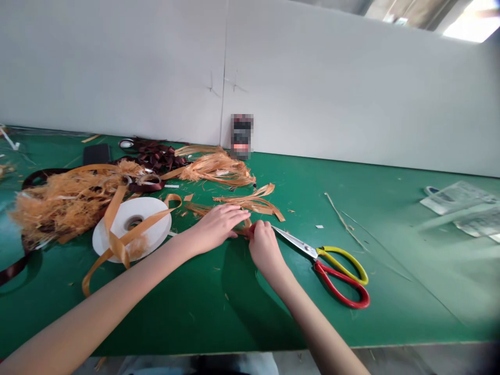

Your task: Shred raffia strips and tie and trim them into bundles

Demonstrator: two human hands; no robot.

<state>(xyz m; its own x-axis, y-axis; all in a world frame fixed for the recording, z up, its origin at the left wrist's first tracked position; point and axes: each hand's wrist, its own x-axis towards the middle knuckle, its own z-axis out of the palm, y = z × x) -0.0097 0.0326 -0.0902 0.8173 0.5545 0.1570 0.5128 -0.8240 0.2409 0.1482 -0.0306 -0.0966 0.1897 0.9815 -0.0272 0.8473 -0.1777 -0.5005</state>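
Tan satin ribbon strip (242,233), one, held low over the table between both hands, its middle mostly hidden by the fingers. Left hand (219,226): fingers stretched flat over the strip, reaching across toward the other hand; whether the thumb closes beneath cannot be seen. Right hand (265,251): fingertips (261,226) bunched together and pinching the strip, touching the left fingertips (244,214); a small reddish patch at the pinch is too small to identify. Scissors (322,263), one pair, lying just beside the right hand: steel blades shut, tips pointing at the hand, one yellow and one red loop handle. Frayed tan ribbon strips (250,202), loose, just beyond the hands. Shredded ribbon fibre, two heaps: a large one (66,203) at far left, cut off by nothing but tangled with ribbon, and a smaller one (216,167) farther back. White ribbon spool (133,228), lying flat, partly wrapped by a loose tan length. Dark maroon ribbon loops (156,154), piled at the back. Black rectangular object (96,154), unidentified. Upright object (241,136), pixelated and unreadable, against the white wall panel (332,78). Clear plastic sheets (457,208), blurred, cut off at the right edge. Green work table (394,219) beneath everything.
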